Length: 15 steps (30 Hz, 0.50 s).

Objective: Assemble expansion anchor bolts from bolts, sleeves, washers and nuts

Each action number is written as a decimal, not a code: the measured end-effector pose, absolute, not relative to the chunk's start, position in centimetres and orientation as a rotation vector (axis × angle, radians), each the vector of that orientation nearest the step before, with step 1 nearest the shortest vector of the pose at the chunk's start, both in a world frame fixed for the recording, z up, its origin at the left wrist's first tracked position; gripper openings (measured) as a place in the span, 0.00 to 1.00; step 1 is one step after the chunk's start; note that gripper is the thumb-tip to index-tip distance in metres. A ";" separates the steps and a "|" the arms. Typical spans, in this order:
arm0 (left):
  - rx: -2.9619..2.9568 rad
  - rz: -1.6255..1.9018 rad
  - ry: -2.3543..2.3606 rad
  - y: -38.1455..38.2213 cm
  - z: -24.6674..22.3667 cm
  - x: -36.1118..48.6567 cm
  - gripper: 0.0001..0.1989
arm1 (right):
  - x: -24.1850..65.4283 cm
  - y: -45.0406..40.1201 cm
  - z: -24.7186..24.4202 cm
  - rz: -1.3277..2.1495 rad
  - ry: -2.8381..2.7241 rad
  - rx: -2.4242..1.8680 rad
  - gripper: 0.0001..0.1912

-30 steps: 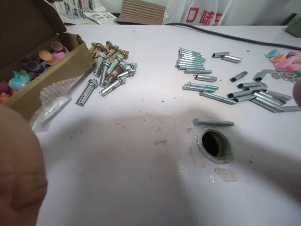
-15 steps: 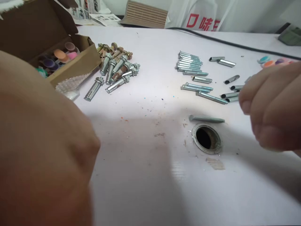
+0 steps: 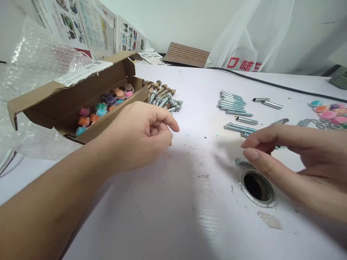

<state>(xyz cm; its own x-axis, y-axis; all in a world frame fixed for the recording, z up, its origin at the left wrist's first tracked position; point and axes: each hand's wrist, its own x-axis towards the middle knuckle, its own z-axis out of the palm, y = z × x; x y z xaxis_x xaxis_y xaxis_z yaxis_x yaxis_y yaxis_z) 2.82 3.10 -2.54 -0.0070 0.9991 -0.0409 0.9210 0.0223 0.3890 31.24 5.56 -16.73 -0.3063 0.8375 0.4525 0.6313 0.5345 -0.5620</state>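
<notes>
My left hand (image 3: 145, 135) hovers over the white table, loosely curled, with its index finger apart from the thumb and nothing visible in it. Beyond it lies a pile of expansion bolts (image 3: 165, 100), some silver, some brassy. On the right, my right hand (image 3: 306, 159) has thumb and forefinger parted with no object between them. It partly hides a single bolt (image 3: 240, 161) lying behind a metal-rimmed hole (image 3: 261, 204). Farther back are a row of loose bolts (image 3: 231, 101) and several metal sleeves (image 3: 272, 104); some sleeves are covered by the right hand.
An open cardboard box (image 3: 139, 93) holding small coloured plastic cups (image 3: 110, 100) stands at left beside bubble wrap (image 3: 32, 90). Coloured plastic pieces (image 3: 328, 115) and washers (image 3: 322, 124) lie at far right. A black cable (image 3: 260, 82) crosses the back near a white plastic bag (image 3: 244, 43).
The view has tilted up and shifted left, showing more of the box and wall. My left hand now appears farther forward; my right fingers have uncurled and come nearer the hole.
</notes>
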 end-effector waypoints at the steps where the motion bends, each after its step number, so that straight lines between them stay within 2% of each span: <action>1: 1.947 0.351 2.004 3.1 -2.6 2.6 0.12 | 31.0 5.8 -16.4 0.378 -2.058 -1.117 0.15; 4: 1.937 0.363 2.039 3.2 -2.5 2.4 0.12 | 30.6 6.5 -15.8 0.391 -2.044 -0.975 0.09; 10: 1.879 0.448 2.209 3.7 -2.1 3.3 0.13 | 30.3 5.6 -15.8 0.421 -1.928 -0.924 0.11; 15: 1.870 0.342 2.435 4.4 -2.2 3.9 0.17 | 30.1 5.5 -16.1 0.470 -1.860 -0.999 0.12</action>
<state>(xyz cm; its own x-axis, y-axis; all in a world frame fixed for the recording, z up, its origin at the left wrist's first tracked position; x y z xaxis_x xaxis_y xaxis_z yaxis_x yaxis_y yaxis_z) 3.87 4.41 -2.15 -0.2665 0.9594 0.0924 0.9477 0.2433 0.2065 30.11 5.48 -16.06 -0.2262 0.7994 0.5566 0.4387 0.5938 -0.6745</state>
